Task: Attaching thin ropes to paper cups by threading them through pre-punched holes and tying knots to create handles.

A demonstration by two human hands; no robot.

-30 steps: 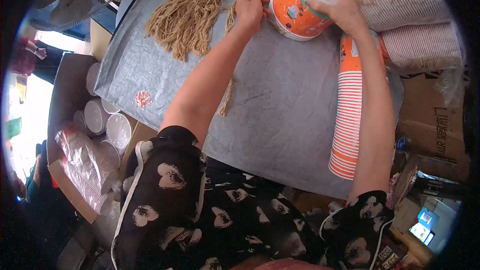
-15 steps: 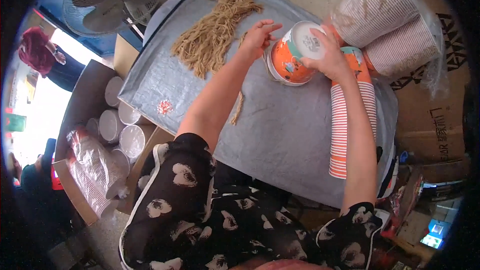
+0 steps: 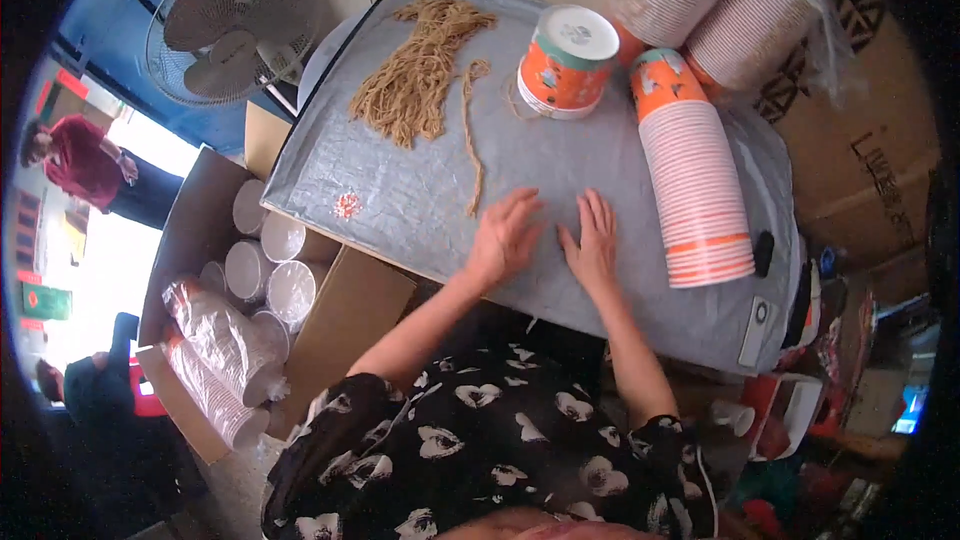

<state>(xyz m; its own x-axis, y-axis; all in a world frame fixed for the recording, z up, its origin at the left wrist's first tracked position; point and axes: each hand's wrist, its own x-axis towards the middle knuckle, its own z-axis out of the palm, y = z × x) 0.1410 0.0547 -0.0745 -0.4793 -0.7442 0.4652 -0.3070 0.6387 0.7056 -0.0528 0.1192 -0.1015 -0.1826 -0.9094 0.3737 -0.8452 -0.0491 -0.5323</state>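
Note:
My left hand (image 3: 508,242) hovers over the near middle of the grey-covered table (image 3: 400,202), its fingers loosely bent and apart with nothing in them. Beside it my right hand (image 3: 592,243) rests open, fingers stretched over the cover. Beyond both hands, upside down, stands an orange and green paper tub (image 3: 560,80) with a thin string at its left foot. A long nested stack of paper tubs (image 3: 695,180) lies to the right of my right hand. On the left side are a heap of tan strings (image 3: 415,80) and a loose tan strand (image 3: 470,145).
More paper tubs in clear plastic (image 3: 745,25) stand at the far right. A carton (image 3: 340,315) with several tubs is left of the table, below a fan (image 3: 235,25). Small red and white bits (image 3: 347,205) lie near the left edge. People are at far left.
Both hands have left the tub and drawn back toward me. My right hand has let go of its base, and the tub stays upside down. The whole view has shifted.

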